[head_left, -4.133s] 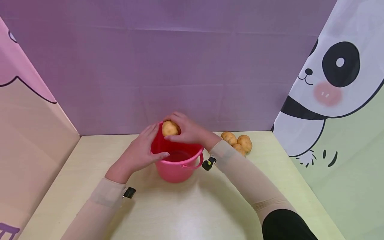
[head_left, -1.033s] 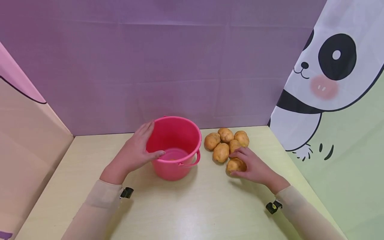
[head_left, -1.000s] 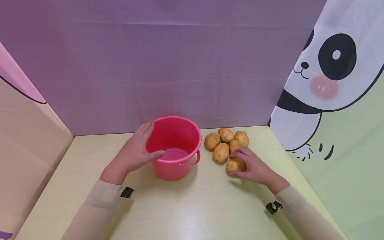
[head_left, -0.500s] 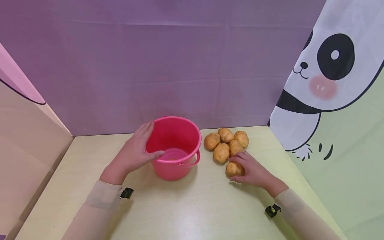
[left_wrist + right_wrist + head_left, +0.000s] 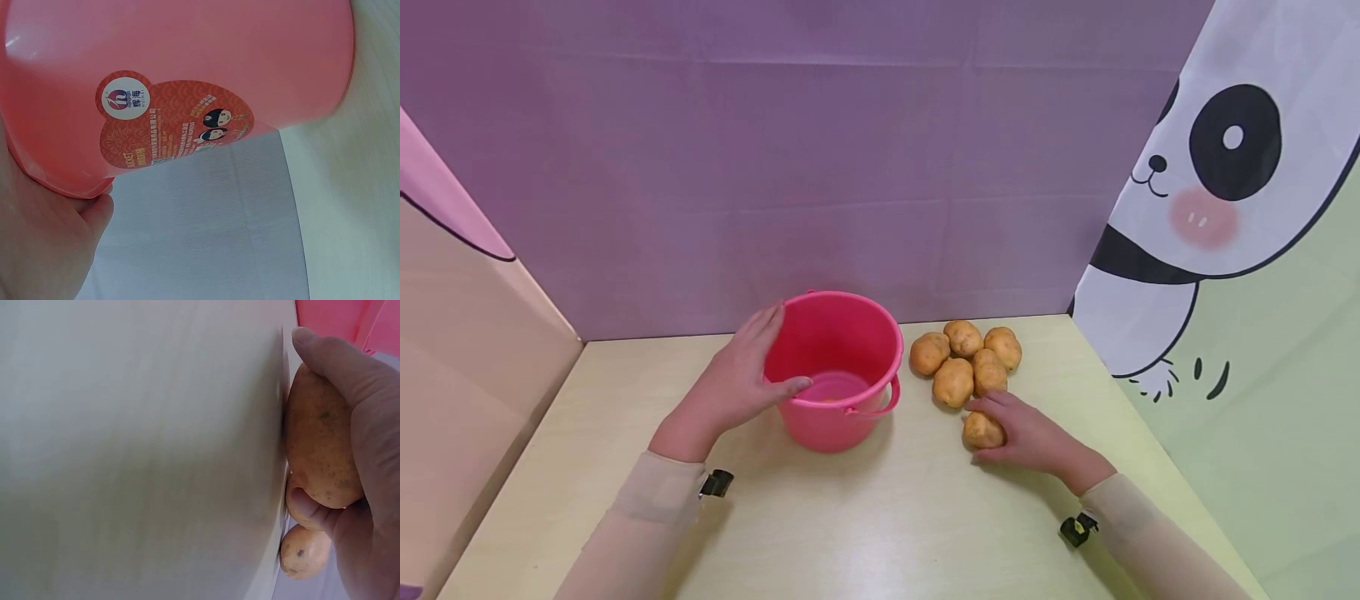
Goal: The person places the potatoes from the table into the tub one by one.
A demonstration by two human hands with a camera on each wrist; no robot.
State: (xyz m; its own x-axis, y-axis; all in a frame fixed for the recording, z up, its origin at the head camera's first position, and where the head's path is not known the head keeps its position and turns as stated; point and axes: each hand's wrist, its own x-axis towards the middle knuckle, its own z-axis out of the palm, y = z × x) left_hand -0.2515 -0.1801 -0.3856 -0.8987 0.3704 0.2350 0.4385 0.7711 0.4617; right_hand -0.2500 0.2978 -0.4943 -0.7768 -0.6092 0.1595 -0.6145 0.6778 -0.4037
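With thumb and fingers of the left hand [image 5: 730,387], holds a pink bucket [image 5: 833,432] by the left of its rim, upright near the middle of the desk's [image 5: 820,533] back edge. Farther right, has 5 potatoes [image 5: 953,383] bunched toward the back right corner. Just in front of these, grips a 6th potato [image 5: 982,431] low at the desk in curled fingers of the right hand [image 5: 1028,433]

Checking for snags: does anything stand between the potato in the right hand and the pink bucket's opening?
Only the pink bucket's wall and handle, facing the held potato; the other potatoes lie farther back.
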